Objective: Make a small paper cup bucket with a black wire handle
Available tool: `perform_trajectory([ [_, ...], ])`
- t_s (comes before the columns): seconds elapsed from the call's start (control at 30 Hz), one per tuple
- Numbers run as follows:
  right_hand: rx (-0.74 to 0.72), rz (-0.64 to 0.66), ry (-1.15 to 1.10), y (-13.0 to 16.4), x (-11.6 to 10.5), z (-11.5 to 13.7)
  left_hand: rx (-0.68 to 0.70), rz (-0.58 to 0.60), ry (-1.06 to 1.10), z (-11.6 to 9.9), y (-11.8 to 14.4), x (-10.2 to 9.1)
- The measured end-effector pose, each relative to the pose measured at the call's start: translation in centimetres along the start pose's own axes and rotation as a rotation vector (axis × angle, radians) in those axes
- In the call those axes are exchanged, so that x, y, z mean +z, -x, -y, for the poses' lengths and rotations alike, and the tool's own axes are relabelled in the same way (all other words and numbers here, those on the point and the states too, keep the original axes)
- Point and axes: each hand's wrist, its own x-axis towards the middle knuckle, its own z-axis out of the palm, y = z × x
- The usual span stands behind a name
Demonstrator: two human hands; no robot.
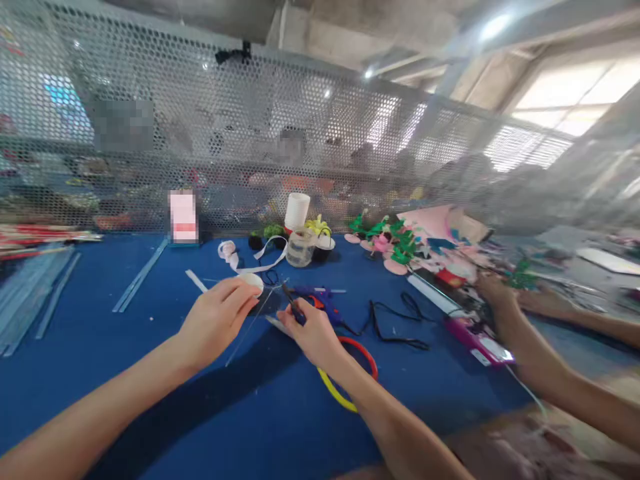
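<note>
My left hand is closed on a small white round piece, perhaps a cup or disc, at the middle of the table. Beside it, my right hand grips a dark-handled tool whose narrow tip points toward the white piece. I cannot make out its exact kind. A thin clear strip lies between the hands, and a pale strip shows by my right fingertips. Just behind the right hand rests a blue glue gun. A red and yellow ring lies partly under my right wrist.
White ribbon, a clear jar and white cups stand behind, near a mesh screen. Bundled strips lie left. Right are a black cable, green craft plants, a purple power strip and a co-worker's arms.
</note>
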Motion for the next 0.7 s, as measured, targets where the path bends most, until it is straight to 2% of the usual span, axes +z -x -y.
perform_trajectory([
  [0.07,-0.018,0.020,0.012,0.4,0.0,0.3,0.090,-0.011,-0.054,0.2,-0.2,0.5],
  [0.13,-0.032,0.035,0.029,0.7,0.0,0.5,0.116,-0.025,-0.031,0.4,-0.2,0.9],
  [0.2,-0.040,0.048,0.056,0.9,0.0,0.8,0.100,-0.056,0.064,0.4,-0.1,1.2],
  [0.23,-0.045,0.047,0.065,0.9,0.1,0.9,0.042,-0.057,0.147,0.3,-0.1,1.3],
  [0.3,-0.058,0.032,0.086,0.9,0.1,1.0,-0.233,-0.015,0.388,0.0,0.0,1.5],
  [0.43,-0.085,-0.022,0.161,0.8,0.2,1.0,-1.089,0.212,1.154,-0.8,-0.1,2.1],
  [0.47,-0.090,-0.028,0.171,0.8,0.3,0.9,-1.226,0.254,1.313,-1.0,-0.1,2.2],
  [0.5,-0.092,-0.028,0.172,0.8,0.2,0.9,-1.299,0.280,1.412,-1.0,-0.2,2.2],
  [0.53,-0.087,-0.022,0.163,0.7,0.2,0.9,-1.315,0.294,1.433,-0.9,-0.2,2.1],
  [0.6,-0.063,-0.005,0.121,0.6,0.0,0.8,-1.192,0.358,1.263,-0.6,-0.3,1.6],
  [0.67,-0.032,0.001,0.074,0.5,-0.2,0.7,-0.915,0.449,0.914,-0.1,-0.4,0.9],
  [0.7,-0.020,0.002,0.053,0.4,-0.3,0.7,-0.753,0.446,0.714,0.2,-0.4,0.6],
])
